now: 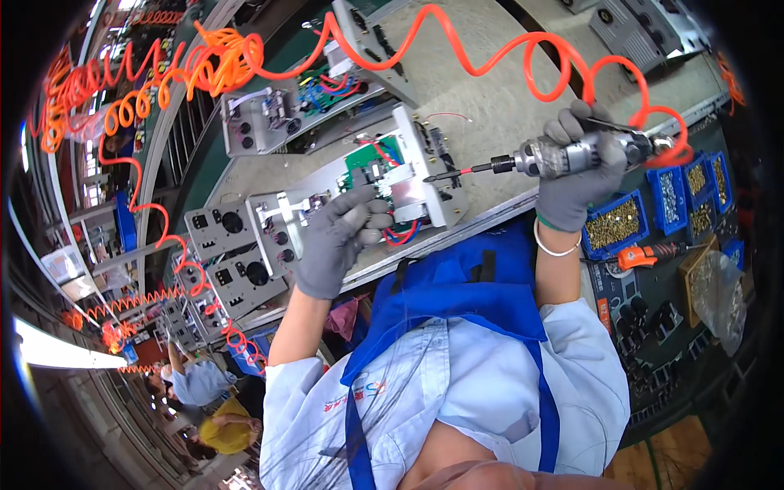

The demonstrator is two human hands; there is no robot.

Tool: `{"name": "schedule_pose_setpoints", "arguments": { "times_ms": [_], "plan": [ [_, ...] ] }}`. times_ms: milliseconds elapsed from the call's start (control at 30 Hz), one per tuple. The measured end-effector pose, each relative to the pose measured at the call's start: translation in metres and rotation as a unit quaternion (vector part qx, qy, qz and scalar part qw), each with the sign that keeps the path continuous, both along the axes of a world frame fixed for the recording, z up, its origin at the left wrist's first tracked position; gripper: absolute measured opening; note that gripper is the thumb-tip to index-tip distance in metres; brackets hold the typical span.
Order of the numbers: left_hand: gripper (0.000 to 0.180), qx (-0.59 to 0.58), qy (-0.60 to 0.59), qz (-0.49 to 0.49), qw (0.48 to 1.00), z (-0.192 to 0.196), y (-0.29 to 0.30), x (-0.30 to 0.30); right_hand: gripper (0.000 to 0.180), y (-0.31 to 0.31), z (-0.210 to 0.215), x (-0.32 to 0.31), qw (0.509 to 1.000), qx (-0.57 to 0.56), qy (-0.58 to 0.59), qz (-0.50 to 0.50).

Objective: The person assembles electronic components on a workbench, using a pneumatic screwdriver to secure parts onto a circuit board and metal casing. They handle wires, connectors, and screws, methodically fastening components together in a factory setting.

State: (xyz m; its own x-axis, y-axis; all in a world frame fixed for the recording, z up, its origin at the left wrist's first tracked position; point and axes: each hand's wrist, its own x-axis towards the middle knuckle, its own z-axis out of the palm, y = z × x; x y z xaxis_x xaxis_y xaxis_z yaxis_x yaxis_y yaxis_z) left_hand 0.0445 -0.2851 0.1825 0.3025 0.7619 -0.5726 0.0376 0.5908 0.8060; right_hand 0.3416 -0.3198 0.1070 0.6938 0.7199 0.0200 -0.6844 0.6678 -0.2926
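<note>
My left hand, in a grey glove, rests on the near edge of an open grey metal chassis that holds a green circuit board and red and blue wires. My right hand, also gloved, grips a silver pneumatic screwdriver. Its bit points left at the chassis's right side. An orange coiled air hose runs from the tool's rear up and across the bench.
More grey chassis units lie along the bench, with panels to the left. Blue bins of brass screws and an orange-handled tool sit at my right. Other people work at lower left.
</note>
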Motion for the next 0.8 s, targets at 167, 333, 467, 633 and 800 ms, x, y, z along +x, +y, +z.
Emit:
{"name": "schedule_pose_setpoints", "arguments": {
  "times_ms": [167, 333, 467, 633, 800],
  "plan": [
    [0.034, -0.075, -0.195, -0.02, 0.978, -0.025, 0.005, -0.025, 0.039, -0.008, 0.042, -0.036, 0.996, 0.079, -0.039, 0.034],
    [0.033, -0.064, -0.172, 0.026, 0.983, -0.021, -0.001, -0.025, 0.04, -0.018, 0.056, -0.068, 0.994, 0.067, -0.083, 0.019],
    [0.035, -0.051, -0.173, -0.017, 0.984, -0.023, -0.001, -0.034, 0.042, -0.023, 0.054, -0.08, 0.993, 0.077, -0.087, 0.018],
    [0.034, -0.061, -0.154, -0.052, 0.985, -0.023, 0.0, -0.027, 0.042, -0.028, 0.056, -0.086, 0.993, 0.065, -0.102, -0.012],
    [0.035, -0.049, -0.137, -0.057, 0.988, -0.023, -0.001, -0.014, 0.041, -0.037, 0.056, -0.08, 0.993, 0.074, -0.087, -0.015]
  ]
}}
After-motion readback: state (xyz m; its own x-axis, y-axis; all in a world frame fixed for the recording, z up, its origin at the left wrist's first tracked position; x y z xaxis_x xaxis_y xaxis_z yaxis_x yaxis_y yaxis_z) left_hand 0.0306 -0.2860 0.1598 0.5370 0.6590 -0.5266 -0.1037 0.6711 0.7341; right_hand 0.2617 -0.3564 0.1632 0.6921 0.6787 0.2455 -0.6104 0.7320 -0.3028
